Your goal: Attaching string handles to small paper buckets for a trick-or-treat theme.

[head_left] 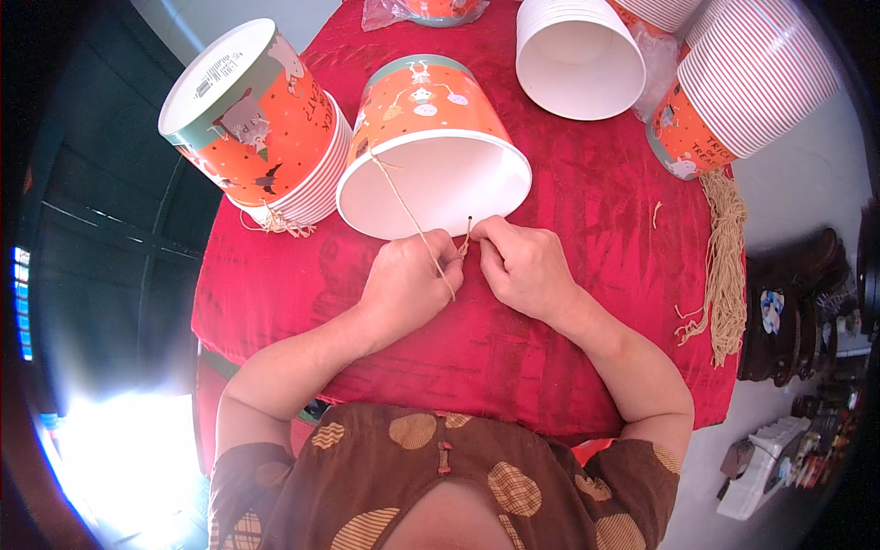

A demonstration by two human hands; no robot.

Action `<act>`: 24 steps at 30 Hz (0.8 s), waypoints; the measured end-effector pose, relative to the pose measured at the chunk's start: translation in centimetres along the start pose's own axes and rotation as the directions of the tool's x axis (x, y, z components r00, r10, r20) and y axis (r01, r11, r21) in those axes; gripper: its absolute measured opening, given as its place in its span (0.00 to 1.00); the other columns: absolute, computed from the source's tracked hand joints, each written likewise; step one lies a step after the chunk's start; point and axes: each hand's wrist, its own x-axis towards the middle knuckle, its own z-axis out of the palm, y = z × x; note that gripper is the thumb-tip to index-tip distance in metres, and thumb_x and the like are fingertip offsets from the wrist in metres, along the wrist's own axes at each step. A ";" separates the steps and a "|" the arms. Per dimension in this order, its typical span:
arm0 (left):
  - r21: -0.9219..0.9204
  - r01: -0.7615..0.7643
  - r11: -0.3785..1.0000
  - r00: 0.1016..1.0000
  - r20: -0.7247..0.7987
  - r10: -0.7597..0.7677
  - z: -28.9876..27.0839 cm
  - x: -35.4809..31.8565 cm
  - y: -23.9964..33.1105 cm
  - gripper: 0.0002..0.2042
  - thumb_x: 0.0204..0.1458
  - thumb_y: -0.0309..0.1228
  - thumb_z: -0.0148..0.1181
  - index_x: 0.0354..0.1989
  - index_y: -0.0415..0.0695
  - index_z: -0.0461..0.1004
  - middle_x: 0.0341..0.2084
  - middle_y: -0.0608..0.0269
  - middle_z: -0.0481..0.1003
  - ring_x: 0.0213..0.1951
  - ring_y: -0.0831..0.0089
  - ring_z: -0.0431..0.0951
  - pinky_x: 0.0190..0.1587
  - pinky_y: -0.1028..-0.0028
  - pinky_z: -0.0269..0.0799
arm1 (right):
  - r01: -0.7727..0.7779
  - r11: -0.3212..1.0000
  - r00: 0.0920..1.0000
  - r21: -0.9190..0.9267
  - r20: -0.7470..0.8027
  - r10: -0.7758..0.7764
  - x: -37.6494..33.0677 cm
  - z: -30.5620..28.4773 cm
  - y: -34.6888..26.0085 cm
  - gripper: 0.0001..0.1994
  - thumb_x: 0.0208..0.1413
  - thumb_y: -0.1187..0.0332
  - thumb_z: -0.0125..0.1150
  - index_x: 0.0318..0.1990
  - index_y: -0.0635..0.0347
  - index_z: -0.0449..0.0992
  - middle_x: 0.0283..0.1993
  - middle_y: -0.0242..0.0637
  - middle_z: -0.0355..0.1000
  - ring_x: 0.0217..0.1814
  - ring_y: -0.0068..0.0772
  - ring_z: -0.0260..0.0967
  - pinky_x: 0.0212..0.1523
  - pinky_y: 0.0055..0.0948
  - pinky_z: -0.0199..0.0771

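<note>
Head view: bucket (440, 172) upper ctr of frame on red worktop (596, 238), cord (404, 203) running from its upper-L rim. L hand (412, 273) & R hand (527, 264): both grips pinching cord nr lower rim hole (470, 218). Far end looks attached; near end prob. not yet tied.

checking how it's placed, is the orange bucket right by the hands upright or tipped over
Tipped over: the orange bucket has its open mouth facing the camera, with its base pointing away.

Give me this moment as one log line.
Left hand: gripping twine; right hand: touching twine near rim hole; orange bucket: mouth toward person; twine bundle: right side.
</note>
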 end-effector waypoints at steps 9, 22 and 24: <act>-0.089 0.051 0.995 0.997 0.060 -0.045 -0.3 -0.2 0.7 0.05 0.45 0.26 0.60 0.23 0.37 0.76 0.19 0.50 0.76 0.27 0.56 0.80 0.32 0.62 0.75 | 0.009 1.000 1.000 0.006 0.015 -0.009 -0.1 0.0 0.2 0.07 0.48 0.80 0.54 0.36 0.63 0.72 0.26 0.45 0.74 0.25 0.44 0.74 0.24 0.36 0.73; -0.120 0.076 0.990 0.979 0.195 -0.051 -1.2 0.2 0.7 0.06 0.49 0.25 0.57 0.26 0.33 0.76 0.18 0.57 0.76 0.24 0.79 0.73 0.28 0.74 0.70 | 0.008 1.000 1.000 0.023 0.012 -0.008 0.0 -0.1 0.2 0.06 0.49 0.79 0.55 0.35 0.63 0.73 0.27 0.45 0.74 0.27 0.45 0.74 0.25 0.37 0.73; -0.122 0.086 0.989 0.975 0.213 -0.058 -1.1 0.2 0.5 0.07 0.49 0.25 0.57 0.26 0.33 0.76 0.18 0.58 0.76 0.24 0.79 0.73 0.28 0.74 0.69 | 0.003 1.000 1.000 0.029 0.011 -0.003 -0.1 -0.1 0.2 0.06 0.49 0.79 0.54 0.35 0.62 0.73 0.27 0.45 0.74 0.27 0.45 0.74 0.25 0.37 0.73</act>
